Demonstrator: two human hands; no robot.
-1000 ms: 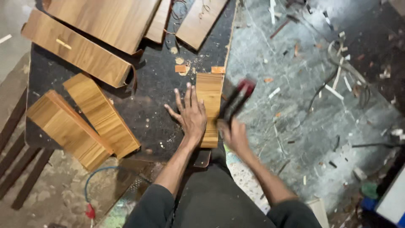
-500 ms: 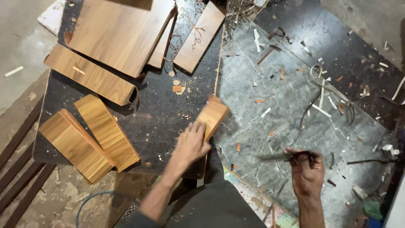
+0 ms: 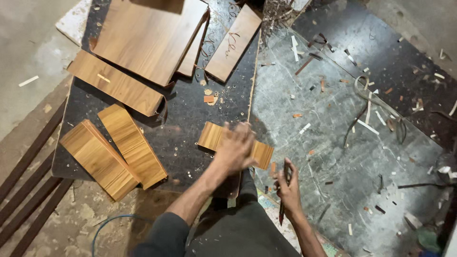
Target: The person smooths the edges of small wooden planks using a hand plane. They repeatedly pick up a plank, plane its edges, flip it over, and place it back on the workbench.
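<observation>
On the dark board, my left hand (image 3: pixel 236 148) presses flat on a small wood panel (image 3: pixel 261 153).
Looks light and stiff (slick laminate); I'd grip its long edges; right hand (image 3: pixel 287 186) pinches a thin tool (image 3: pixel 283 200).

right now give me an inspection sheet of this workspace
surface: dark board beside a grey scratched sheet
job's things: small wood-grain panel under the left hand, blurred; right hand grips a thin dark tool
clutter: wood-grain panels, large boards, offcuts and edge-band strips
grippers: both are bare hands
cables: blue cable on the floor
surroundings: dusty floor, dark slats
</observation>
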